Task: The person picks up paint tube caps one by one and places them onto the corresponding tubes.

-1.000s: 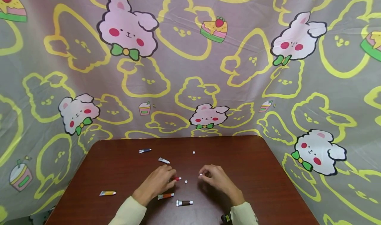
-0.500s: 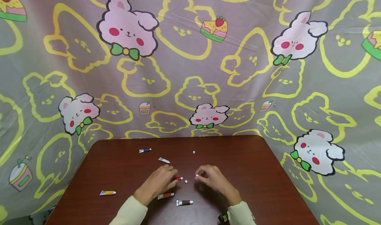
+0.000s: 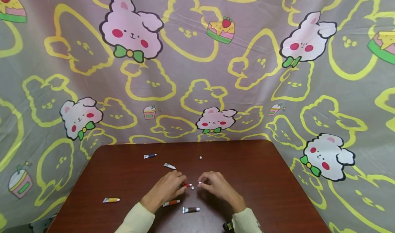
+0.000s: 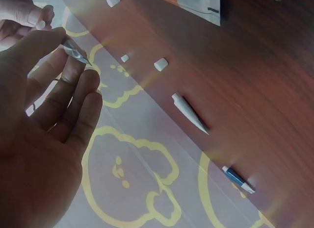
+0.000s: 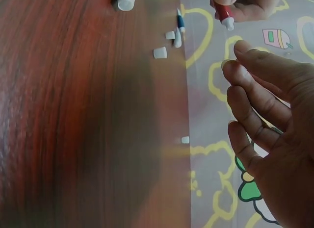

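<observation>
Near the middle of the table, my left hand [image 3: 166, 189] pinches a small red paint tube [image 3: 187, 185] whose body is partly covered by the fingers. Its white nozzle [image 5: 228, 25] shows bare in the right wrist view and points toward my right hand [image 3: 220, 189]. A small white cap [image 3: 200, 182] is pinched between my right thumb and index finger, a short gap from the nozzle. Below that gap another white cap [image 3: 192, 188] lies on the table. An orange paint tube [image 3: 171, 203] lies under my left wrist, with a brown tube [image 3: 191, 210] to its right.
On the brown table [image 3: 262, 164] also lie a white tube [image 3: 169, 166], a blue tube [image 3: 150, 156] and, at the left, a yellow tube [image 3: 111, 200]. A loose white cap [image 3: 200, 157] sits farther back. A patterned curtain [image 3: 197, 72] hangs behind the table.
My right hand has moved left with the white cap, closing in on the red tube. My left hand has shifted slightly right with the tube. The other tubes have stayed put.
</observation>
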A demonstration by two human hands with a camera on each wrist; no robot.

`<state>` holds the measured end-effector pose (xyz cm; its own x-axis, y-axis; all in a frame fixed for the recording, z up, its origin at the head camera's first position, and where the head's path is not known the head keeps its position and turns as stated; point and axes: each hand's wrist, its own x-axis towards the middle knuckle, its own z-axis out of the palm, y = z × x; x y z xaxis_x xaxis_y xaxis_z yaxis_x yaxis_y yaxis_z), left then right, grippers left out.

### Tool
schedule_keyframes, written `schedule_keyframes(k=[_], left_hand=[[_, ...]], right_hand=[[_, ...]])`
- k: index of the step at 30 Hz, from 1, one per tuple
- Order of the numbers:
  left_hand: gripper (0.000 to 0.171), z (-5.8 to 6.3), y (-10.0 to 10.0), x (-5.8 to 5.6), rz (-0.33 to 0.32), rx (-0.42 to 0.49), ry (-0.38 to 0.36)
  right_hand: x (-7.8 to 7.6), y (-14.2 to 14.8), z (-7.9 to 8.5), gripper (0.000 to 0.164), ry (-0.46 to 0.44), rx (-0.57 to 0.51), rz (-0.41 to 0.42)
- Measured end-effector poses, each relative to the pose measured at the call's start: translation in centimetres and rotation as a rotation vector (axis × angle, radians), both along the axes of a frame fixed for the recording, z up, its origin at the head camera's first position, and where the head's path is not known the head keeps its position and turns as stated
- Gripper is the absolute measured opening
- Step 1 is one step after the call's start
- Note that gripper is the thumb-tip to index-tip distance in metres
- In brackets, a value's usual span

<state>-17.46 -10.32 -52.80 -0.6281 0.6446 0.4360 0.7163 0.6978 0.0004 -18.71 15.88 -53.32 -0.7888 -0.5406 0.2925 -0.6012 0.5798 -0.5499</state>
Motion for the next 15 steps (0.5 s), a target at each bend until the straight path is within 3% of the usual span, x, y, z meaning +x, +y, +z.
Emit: schedule_keyframes(k=[15], left_hand=[[0.021,-0.1,0.4,-0.1,-0.012,0.010,0.022]], right_hand=[[0.0,-1.3,0.0,0.004,-0.056,0.019,0.020]])
